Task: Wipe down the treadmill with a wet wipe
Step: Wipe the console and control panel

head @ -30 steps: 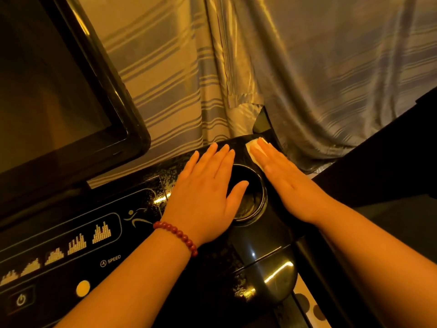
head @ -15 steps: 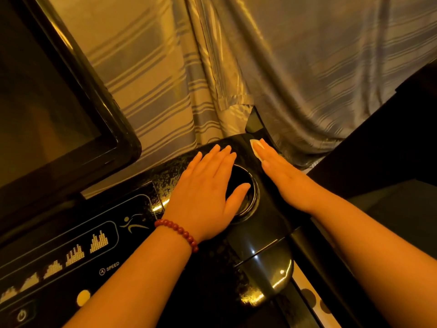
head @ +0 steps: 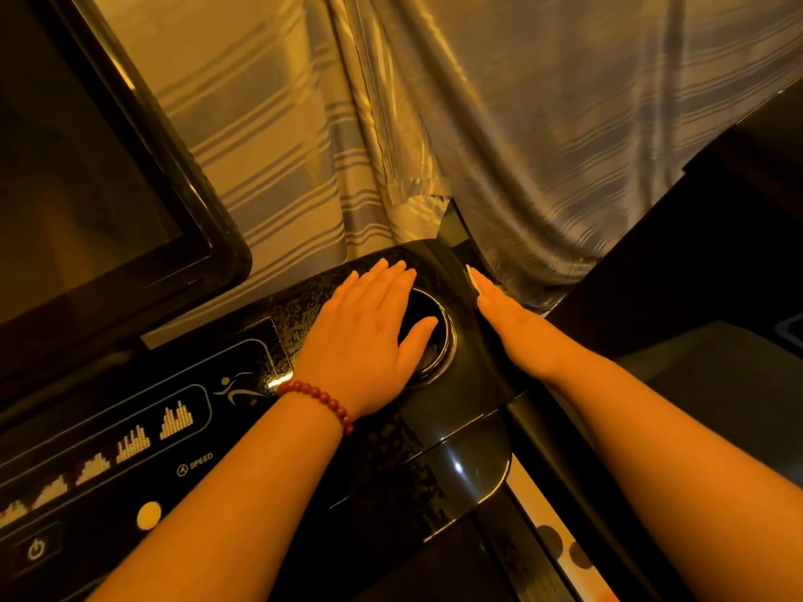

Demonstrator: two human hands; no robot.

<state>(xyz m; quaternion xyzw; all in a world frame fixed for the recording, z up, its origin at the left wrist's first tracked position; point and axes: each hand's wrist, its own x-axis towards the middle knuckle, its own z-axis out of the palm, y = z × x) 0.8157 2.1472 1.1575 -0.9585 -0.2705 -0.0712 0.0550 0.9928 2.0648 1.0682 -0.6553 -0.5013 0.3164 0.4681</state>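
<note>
On the right edge of the glossy black, speckled treadmill console (head: 456, 427), one pale wet wipe (head: 472, 278) lies under the right hand (head: 521, 332); only a sliver shows past the straight fingers that press it against the curved side. One left hand (head: 360, 341), wearing one red bead bracelet (head: 321, 397), rests flat with fingers released and its thumb across the single round cup holder (head: 443, 341). One dark screen (head: 87, 189) stands at left, one yellow button (head: 149, 514) sits on the panel, and a striped curtain (head: 521, 123) hangs just behind.
</note>
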